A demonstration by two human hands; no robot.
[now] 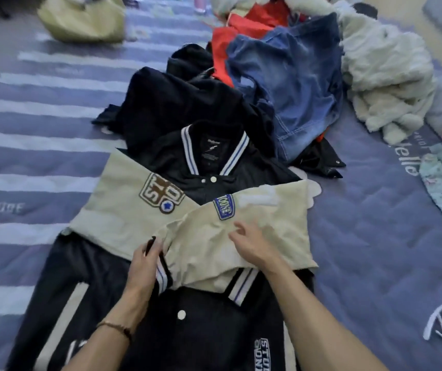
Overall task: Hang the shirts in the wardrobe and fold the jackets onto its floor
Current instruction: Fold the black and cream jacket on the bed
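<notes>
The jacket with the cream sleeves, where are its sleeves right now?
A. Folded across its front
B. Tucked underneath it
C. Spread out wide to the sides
A: both cream sleeves lie crossed over the front of the black jacket, with the left hand holding one cuff.

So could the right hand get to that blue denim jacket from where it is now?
Probably yes. The right hand lies open on the varsity jacket's cream sleeve, holding nothing. The denim jacket lies on top of the pile further up the bed, uncovered, though it looks like a long stretch forward.
</notes>
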